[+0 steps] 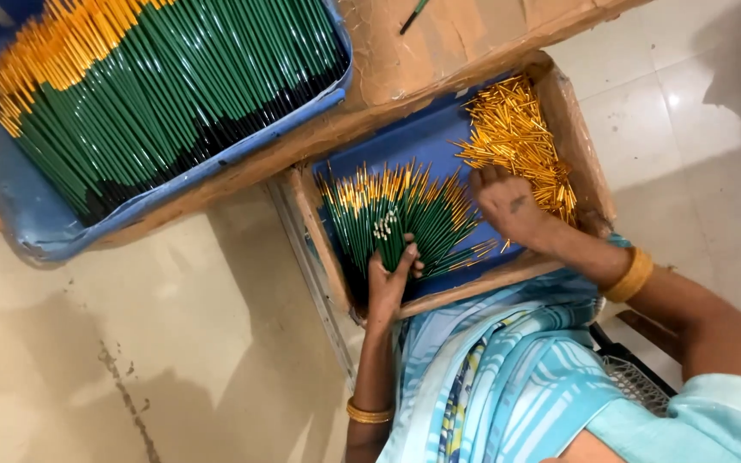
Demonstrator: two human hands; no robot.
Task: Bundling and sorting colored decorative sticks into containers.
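Observation:
My left hand [389, 279] grips a small bundle of thin green sticks [385, 230], their pale ends pointing up, over a fanned heap of green sticks with gold tips [426, 210]. This heap lies in a blue-lined wooden tray [565, 103] on my lap. My right hand [508, 204] lies palm down on the tray's right side, fingers spread, touching the edge of a pile of loose gold caps [516, 133]. Whether it holds a cap is hidden. Gold bangles sit on both wrists.
A large blue crate [36, 227] at the upper left holds many green sticks with gold tips [156, 77]. A cardboard board [439, 43] lies beneath it with one stray green stick [413, 15]. Pale tiled floor [173, 343] surrounds everything; a dark mesh object [636, 381] sits at my right.

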